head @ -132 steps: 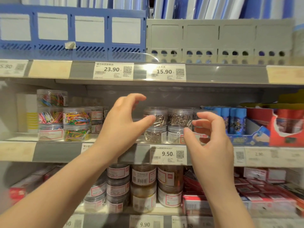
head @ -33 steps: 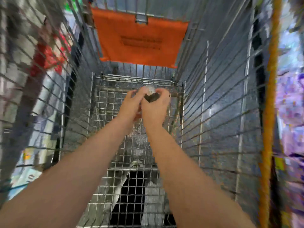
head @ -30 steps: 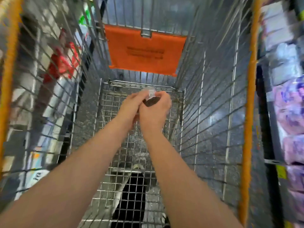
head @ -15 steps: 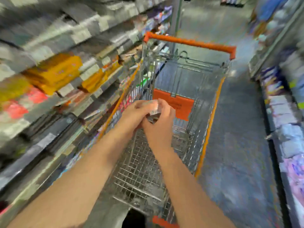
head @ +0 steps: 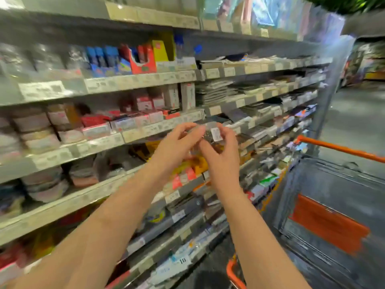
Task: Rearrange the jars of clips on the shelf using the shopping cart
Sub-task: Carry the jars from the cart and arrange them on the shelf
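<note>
Head view. Motion had smeared the frame, so fine detail was lost. Two bare forearms reached up from the bottom edge, and the hands met near the middle, in front of the store shelving.

The left hand [head: 175,144] had its fingers and thumb curled in against the left side of a small clear jar [head: 208,135]. The right hand [head: 221,157] pinched the jar's right side with bent fingers, so both hands were grasping it. The jar was in the air between the fingertips, on no shelf and outside the cart. It was seen against the price-tagged front edge of a middle shelf [head: 166,124]. A white label [head: 216,134] showed on the jar's right face. Beside the label lay dark, glinting contents, too blurred to tell apart.

The shopping cart [head: 325,197] stood at the lower right, beside the shelving and lower than the hands. Its orange handle [head: 341,150] slanted toward the right edge of the picture, and an orange flap [head: 327,225] lay against the wire basket's inner wall.

Toward the left end of the middle shelves sat blurred stacks of round tubs [head: 35,132]. One level higher, blue packs [head: 104,57] and a red display box [head: 143,61] stood near that shelf's front edge. Grey floor [head: 354,109] stretched away past the cart.
</note>
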`<action>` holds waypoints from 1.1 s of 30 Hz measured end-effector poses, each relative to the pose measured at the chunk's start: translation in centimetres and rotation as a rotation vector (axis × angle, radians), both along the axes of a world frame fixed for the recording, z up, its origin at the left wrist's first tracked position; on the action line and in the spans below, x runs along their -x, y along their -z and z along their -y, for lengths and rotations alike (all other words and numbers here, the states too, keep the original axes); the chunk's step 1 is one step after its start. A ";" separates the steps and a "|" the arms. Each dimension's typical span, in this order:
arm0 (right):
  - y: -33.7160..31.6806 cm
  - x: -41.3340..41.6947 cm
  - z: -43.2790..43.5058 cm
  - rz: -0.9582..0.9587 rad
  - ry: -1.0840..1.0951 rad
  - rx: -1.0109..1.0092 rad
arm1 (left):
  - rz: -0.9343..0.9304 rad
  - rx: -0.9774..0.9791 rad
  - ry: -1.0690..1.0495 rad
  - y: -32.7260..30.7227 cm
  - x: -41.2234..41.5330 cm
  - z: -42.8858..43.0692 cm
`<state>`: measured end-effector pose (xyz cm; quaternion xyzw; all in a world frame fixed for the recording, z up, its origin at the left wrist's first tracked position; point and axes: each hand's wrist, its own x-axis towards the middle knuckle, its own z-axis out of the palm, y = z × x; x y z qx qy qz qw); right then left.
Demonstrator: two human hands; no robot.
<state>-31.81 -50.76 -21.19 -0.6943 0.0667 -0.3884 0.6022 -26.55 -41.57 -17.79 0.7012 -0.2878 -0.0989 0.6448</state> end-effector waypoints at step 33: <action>-14.6 -27.9 -24.4 0.444 -0.901 -0.094 | 0.419 -0.296 -1.117 -15.9 -20.0 -33.0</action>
